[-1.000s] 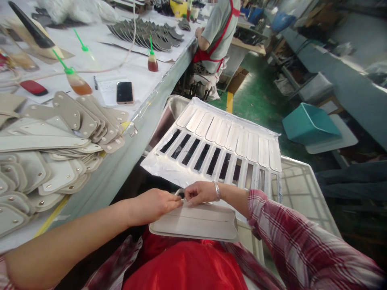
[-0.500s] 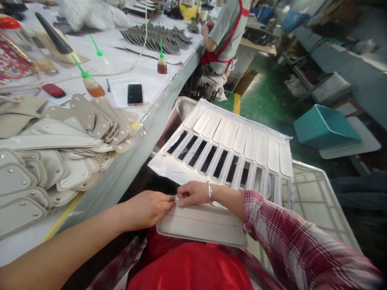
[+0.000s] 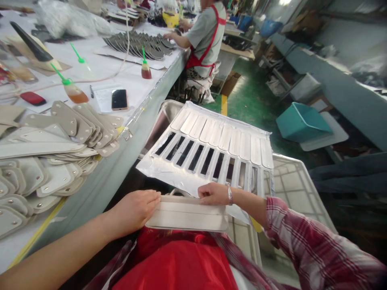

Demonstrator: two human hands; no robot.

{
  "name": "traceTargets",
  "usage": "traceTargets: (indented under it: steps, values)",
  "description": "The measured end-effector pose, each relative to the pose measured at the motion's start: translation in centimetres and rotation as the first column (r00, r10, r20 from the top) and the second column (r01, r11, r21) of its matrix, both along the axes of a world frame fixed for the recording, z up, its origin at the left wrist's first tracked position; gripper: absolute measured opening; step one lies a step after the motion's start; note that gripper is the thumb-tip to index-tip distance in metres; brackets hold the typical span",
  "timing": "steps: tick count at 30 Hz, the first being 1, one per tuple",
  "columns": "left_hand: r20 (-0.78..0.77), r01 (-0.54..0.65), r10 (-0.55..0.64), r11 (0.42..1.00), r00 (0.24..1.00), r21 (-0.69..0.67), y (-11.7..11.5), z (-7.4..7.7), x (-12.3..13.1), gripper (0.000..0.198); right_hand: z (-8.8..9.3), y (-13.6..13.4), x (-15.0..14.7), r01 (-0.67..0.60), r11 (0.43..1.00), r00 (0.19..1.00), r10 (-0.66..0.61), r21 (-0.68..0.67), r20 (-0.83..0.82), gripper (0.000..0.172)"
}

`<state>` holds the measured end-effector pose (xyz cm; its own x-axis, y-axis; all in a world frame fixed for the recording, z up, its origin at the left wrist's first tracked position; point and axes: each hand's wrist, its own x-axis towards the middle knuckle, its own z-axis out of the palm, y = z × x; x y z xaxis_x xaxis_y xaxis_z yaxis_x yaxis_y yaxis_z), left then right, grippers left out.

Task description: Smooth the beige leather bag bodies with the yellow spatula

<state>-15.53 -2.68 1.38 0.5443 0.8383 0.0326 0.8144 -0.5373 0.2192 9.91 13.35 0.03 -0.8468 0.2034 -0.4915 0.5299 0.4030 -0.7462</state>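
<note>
A long, cream leather-like panel with rounded corners and a line along its length lies across my lap, above a red apron. My left hand grips its upper left end, thumb hidden beneath. Toward the right, my right hand is closed on the upper edge with curled fingers; a thin curved strip or loop shows at that edge between the hands. Just beyond is a white sheet-covered board with a row of slots and a row of pale, rounded strips.
At left, the table bears stacked beige pieces with metal studs, a phone, green-tipped bottles and grey curved pieces. A co-worker sits farther along. A teal bin stands at right.
My hands have moved apart along the panel's upper edge, from close together at its middle to left and right. The view has swung slightly right.
</note>
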Motion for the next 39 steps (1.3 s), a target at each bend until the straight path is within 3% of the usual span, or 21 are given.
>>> traceTargets:
  steps: [3, 5, 9, 12, 16, 18, 26, 31, 36, 39]
  values:
    - [0.005, -0.033, 0.033, 0.999, 0.999, 0.007, 0.5, 1.0, 2.3, 0.023, 0.8, -0.8, 1.7, 0.079, 0.992, 0.997, -0.079, 0.097, 0.001, 0.015]
    - [0.096, -0.018, 0.02, 1.0, 0.995, -0.022, 0.3, 1.4, 4.5, 0.023, 1.8, -2.3, 3.0, 0.166, 0.962, 0.985, -0.15, 0.214, -0.091, 0.011]
    - [0.309, -0.009, 0.025, 0.999, 0.951, -0.054, -1.2, 0.5, 9.6, 0.025, 2.7, -7.9, 7.3, 0.418, 0.788, 0.879, -0.226, 0.453, -0.42, 0.015]
    - [0.293, -0.082, 0.083, 0.997, 0.953, -0.016, -2.2, -0.9, 12.5, 0.023, 0.9, -12.3, 9.9, 0.572, 0.646, 0.79, -0.268, 0.505, -0.552, 0.03]
    - [0.185, -0.101, 0.088, 0.993, 0.979, 0.064, -2.8, -1.6, 13.8, 0.019, -2.5, -15.1, 10.6, 0.708, 0.507, 0.682, -0.313, 0.491, -0.661, 0.007]
    - [0.156, -0.082, 0.068, 0.993, 0.985, 0.083, -2.9, -1.6, 13.8, 0.019, -3.5, -15.5, 10.4, 0.741, 0.468, 0.647, -0.306, 0.481, -0.698, 0.007]
    - [0.114, -0.082, 0.076, 0.996, 0.991, 0.047, -2.8, -0.9, 14.3, 0.022, -3.8, -15.6, 10.4, 0.715, 0.413, 0.682, -0.237, 0.563, -0.692, 0.01]
    - [0.034, -0.172, 0.174, 0.984, 0.984, -0.042, -2.5, -0.1, 15.3, 0.021, -3.6, -16.2, 9.4, 0.719, 0.362, 0.694, -0.339, 0.593, -0.635, 0.013]
    - [-0.022, -0.222, 0.221, 0.974, 0.975, -0.037, -2.2, 0.3, 16.0, 0.016, -2.9, -16.7, 8.4, 0.704, 0.307, 0.705, -0.405, 0.64, -0.582, 0.015]
    - [-0.055, -0.266, 0.263, 0.962, 0.963, -0.056, -1.8, 0.4, 16.2, 0.014, -2.4, -16.8, 8.2, 0.733, 0.292, 0.663, -0.509, 0.614, -0.549, 0.009]
